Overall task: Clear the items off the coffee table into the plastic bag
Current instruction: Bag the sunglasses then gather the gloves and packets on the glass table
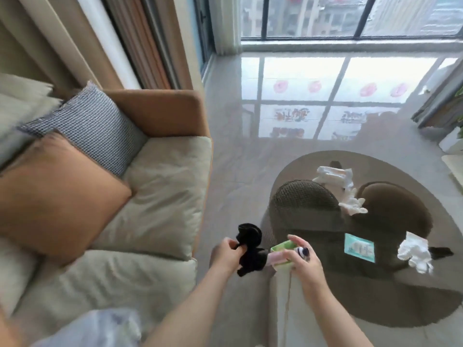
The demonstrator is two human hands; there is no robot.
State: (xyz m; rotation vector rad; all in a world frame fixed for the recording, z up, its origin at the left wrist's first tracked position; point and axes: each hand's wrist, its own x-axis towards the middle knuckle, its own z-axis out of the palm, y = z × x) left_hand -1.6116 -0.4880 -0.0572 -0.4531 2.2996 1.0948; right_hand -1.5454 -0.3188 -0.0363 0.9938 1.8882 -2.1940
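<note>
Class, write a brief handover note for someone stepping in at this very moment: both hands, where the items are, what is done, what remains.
Left hand pinches a crumpled black plastic bag, held off the table's left edge.
Right hand grips a green-and-pink packet beside the bag, not yet inside it.
Still on the glass coffee table: a teal wipes pack, crumpled white tissue near the right, more white wrappers at the far side and centre.
Done: one packet lifted.
Left: bag it, then clear the rest.
</note>
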